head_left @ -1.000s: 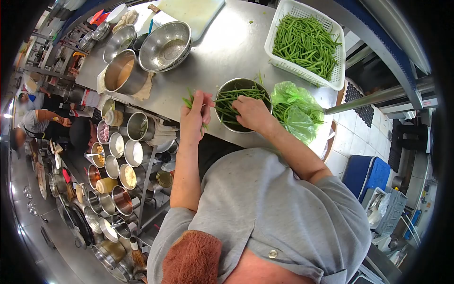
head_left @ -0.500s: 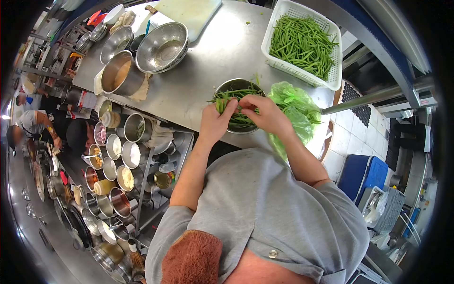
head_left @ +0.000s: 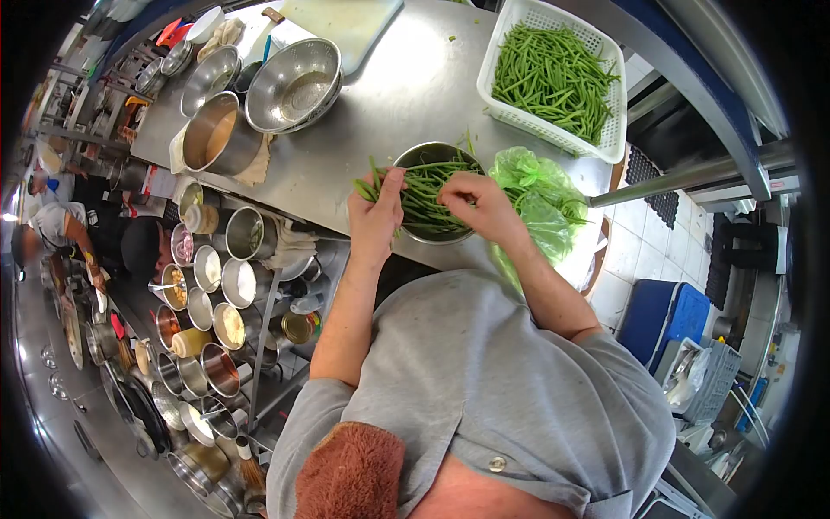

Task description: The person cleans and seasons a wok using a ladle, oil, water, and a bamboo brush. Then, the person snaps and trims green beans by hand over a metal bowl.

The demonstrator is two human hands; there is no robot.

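Note:
My left hand [head_left: 377, 212] is closed around a small bunch of green beans [head_left: 370, 185] at the left rim of a round metal bowl [head_left: 413, 157]. More green beans [head_left: 424, 192] fill that bowl. Over its right side is my right hand [head_left: 481, 204], fingers pinched together; whatever they hold is hidden. A translucent green plastic bag [head_left: 543, 227] with some beans in it lies just right of my right hand. Farther back stands a white perforated basket [head_left: 619, 130] heaped with green beans [head_left: 558, 82].
On the steel table [head_left: 380, 104], a metal colander [head_left: 290, 108] and a pot of brown liquid [head_left: 212, 138] stand left, near a cutting board [head_left: 346, 26] with a knife. Several containers [head_left: 229, 324] crowd the lower left. A person [head_left: 65, 225] works beyond them. A blue cooler [head_left: 661, 320] sits right.
My left hand has moved left, away from my right hand, carrying its bunch of green beans to the bowl's edge. My right hand has shifted slightly and stays over the bowl.

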